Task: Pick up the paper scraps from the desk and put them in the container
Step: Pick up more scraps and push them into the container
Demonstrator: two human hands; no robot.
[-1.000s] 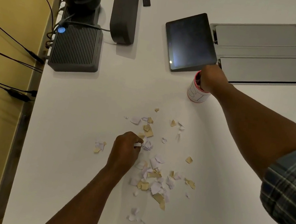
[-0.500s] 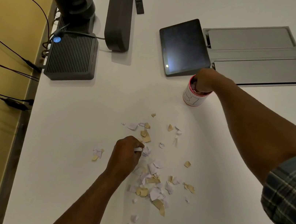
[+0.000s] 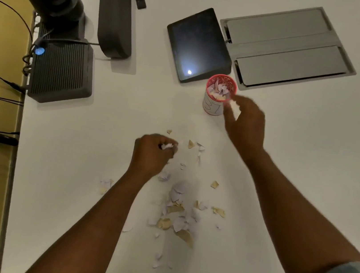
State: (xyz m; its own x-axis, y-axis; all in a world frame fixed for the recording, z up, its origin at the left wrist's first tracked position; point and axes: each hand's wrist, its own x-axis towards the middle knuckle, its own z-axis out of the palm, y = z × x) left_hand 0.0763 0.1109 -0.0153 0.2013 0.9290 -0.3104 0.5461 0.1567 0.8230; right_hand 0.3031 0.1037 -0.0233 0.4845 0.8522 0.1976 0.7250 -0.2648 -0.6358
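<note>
Toward the table's far edge: container (image 3: 218,95), scraps inside.
Right hand (image 3: 245,122): grip pinched on white scrap (image 3: 234,106).
Left hand (image 3: 151,155): grip closed on scraps (image 3: 167,146).
Table (image 3: 102,148) middle: paper scraps (image 3: 177,208).

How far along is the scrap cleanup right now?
Partly done: the red-rimmed container already holds scraps. In hand: the left hand is closed on white scraps; the right hand beside the container, blurred, seems to carry a white bit. Left: most of the scattered paper scraps on the desk.

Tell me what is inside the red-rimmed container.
The container holds white and pale purple paper scraps piled near its rim. Whatever lies beneath that top layer is covered, so its depth and bottom cannot be seen.
</note>
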